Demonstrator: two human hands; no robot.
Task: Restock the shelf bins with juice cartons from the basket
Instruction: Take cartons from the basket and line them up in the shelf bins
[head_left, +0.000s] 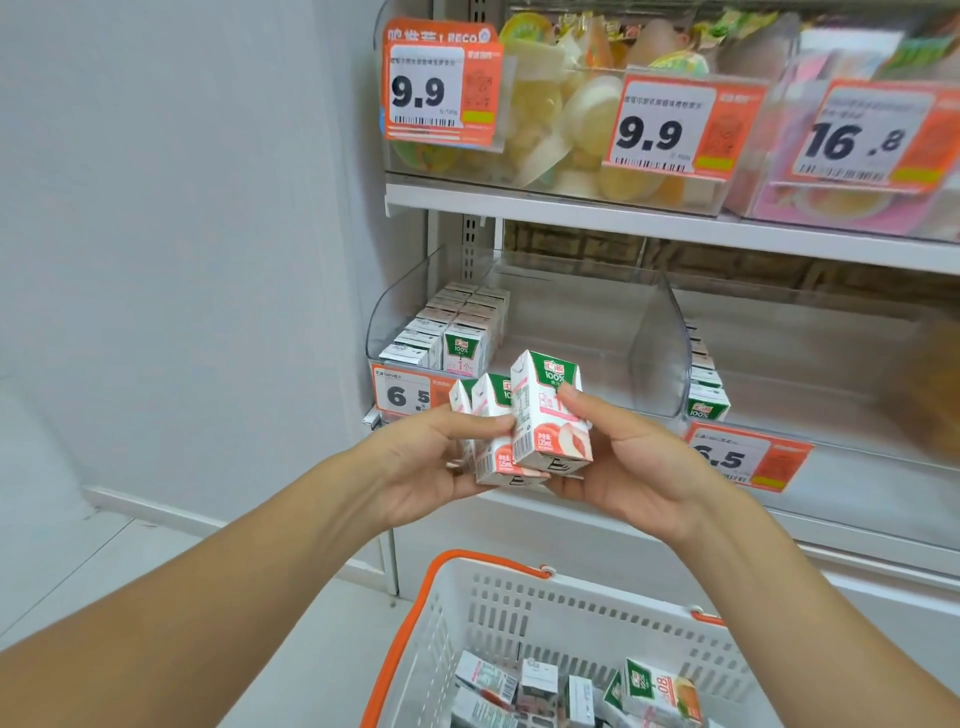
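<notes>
Both hands are raised in front of the middle shelf. My left hand (441, 462) holds two small white, pink and green juice cartons (491, 436) side by side. My right hand (618, 462) grips a third juice carton (548, 415) of the same peach kind, thumb on its front, pressed against the other two. Behind them a clear shelf bin (654, 332) has rows of matching cartons (457, 332) at its left and bare floor on its right. Below, a white basket (519, 613) with orange handles holds several more cartons (660, 691).
A second clear bin to the right holds green-topped cartons (706, 400). Orange price tags (748, 457) hang on the bin fronts. The upper shelf (623, 218) carries bins of jelly cups. A white wall (182, 260) stands on the left.
</notes>
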